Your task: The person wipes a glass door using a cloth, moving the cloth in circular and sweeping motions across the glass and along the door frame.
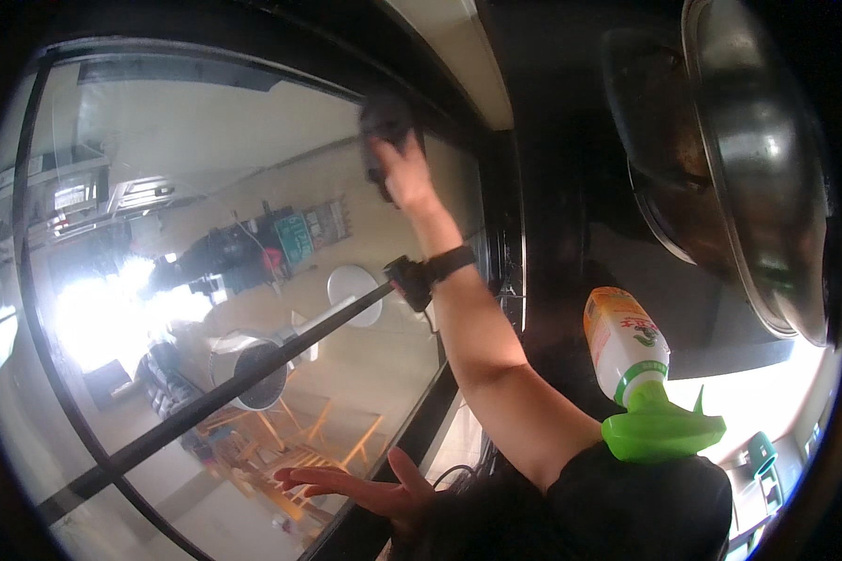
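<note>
My right hand [405, 168] is shut on a dark cloth [384, 130], which lies against the upper right part of a large glass pane [182, 112], close to its black frame [281, 31]. Motion blurs the cloth and fingers. Around the right wrist is a black strap [451, 264] with a small boxy device [408, 282]. Lower down, my left hand [372, 491] is held out before the glass, thumb raised and fingers apart, holding nothing. Whether it touches the pane, I cannot tell. A white and orange spray bottle [621, 336] with a green trigger head [656, 428] is right of my right arm.
Metal cookware [758, 161] with a glass lid [649, 105] sits on a dark surface [554, 210] at the right. Black bars [203, 414] cross the glass. Wooden chairs [281, 456] and a fan [252, 372] show in the pane. A cable [456, 470] lies near my left hand.
</note>
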### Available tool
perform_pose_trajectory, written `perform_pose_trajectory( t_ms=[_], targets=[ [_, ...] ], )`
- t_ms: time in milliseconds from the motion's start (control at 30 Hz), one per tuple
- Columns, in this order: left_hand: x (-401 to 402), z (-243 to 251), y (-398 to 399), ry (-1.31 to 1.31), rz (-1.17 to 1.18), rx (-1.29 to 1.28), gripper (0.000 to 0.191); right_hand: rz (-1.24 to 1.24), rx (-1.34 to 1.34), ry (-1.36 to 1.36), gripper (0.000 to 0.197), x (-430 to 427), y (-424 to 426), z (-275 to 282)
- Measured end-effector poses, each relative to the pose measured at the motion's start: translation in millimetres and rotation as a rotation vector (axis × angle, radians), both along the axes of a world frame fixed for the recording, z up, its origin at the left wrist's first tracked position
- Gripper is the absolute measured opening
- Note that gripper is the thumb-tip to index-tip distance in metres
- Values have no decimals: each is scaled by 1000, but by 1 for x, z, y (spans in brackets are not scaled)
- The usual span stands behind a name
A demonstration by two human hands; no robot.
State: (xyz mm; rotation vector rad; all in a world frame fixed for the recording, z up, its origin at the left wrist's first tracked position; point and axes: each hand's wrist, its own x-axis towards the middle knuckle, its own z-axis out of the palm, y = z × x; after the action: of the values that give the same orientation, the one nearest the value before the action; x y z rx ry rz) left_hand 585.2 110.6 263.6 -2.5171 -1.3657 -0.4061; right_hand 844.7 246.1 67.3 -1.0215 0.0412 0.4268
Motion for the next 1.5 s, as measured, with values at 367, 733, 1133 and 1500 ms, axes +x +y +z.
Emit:
perform_pose_trajectory(
  t_ms=[367, 733, 1133, 1500],
  targets=[
    [2, 3, -4, -6, 6, -36, 94, 336, -588, 464, 52, -151, -34, -99],
    [4, 8, -8, -186, -102, -190, 96, 277, -79, -664, 80, -133, -84, 168],
    [-62, -12, -53, -395, -417, -481, 77, 331, -405, 438, 51, -167, -55, -53],
    [-112, -26, -69, -430, -715, -437, 41, 172, 4, -825, 69, -159, -90, 131]
  ],
)
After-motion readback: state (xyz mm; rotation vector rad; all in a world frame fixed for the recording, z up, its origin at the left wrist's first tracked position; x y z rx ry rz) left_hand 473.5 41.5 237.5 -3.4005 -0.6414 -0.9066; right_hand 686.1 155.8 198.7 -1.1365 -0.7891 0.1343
